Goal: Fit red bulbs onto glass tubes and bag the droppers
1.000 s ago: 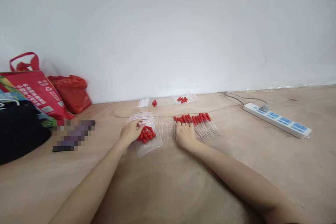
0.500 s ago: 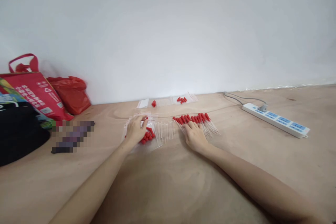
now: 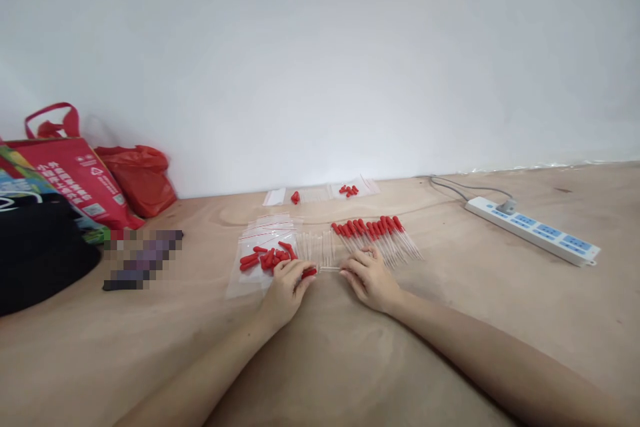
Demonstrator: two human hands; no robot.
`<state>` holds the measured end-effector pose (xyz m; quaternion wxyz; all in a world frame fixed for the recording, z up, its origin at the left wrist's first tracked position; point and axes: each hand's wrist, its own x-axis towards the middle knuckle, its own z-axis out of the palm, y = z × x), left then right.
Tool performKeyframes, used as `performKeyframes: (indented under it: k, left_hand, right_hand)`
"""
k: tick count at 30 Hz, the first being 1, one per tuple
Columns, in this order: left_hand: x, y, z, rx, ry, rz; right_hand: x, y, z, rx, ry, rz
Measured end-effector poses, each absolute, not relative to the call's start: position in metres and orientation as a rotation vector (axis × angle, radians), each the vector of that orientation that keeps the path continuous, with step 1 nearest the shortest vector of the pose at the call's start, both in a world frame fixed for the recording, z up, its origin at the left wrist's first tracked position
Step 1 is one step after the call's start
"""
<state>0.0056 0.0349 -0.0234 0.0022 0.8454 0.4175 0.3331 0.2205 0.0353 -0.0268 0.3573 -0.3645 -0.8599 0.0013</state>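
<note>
My left hand (image 3: 289, 290) is closed on a red rubber dropper bulb (image 3: 309, 273). My right hand (image 3: 369, 275) pinches a thin clear glass dropper tube (image 3: 330, 269), which lies level between the hands with its left end close to the bulb; whether they touch I cannot tell. Beyond my left hand, several loose red bulbs (image 3: 250, 261) lie on clear zip bags (image 3: 267, 227). A row of bare clear tubes (image 3: 315, 245) rests just past the gap between my hands. Behind my right hand lie several droppers (image 3: 395, 237) with red bulbs on their tubes, side by side.
Near the wall are bags with small red bulbs (image 3: 349, 191), another red bulb group (image 3: 295, 197) and thin tubes. A white power strip (image 3: 535, 230) with a grey cable sits right. At left are a black hat (image 3: 45, 253), a red bag (image 3: 143, 180) and a pixelated object (image 3: 145, 260).
My left hand has come from the bag of bulbs toward the right and nearer me, bringing a red bulb. My right hand has drawn back from the droppers, and a clear tube now shows in it.
</note>
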Motion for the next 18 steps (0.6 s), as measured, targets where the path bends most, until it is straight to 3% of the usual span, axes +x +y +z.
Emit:
performKeyframes:
  k: [8, 18]
  left_hand:
    - [0.0044, 0.0358, -0.0252, 2.780, 1.223, 1.165]
    - [0.0083, 0.0291, -0.0165, 2.613, 1.247, 0.972]
  right_hand:
    - [0.2212, 0.0376, -0.0289, -0.931, -2.248, -0.056]
    - [0.2230, 0.0395, -0.0312, -0.829, -2.264, -0.012]
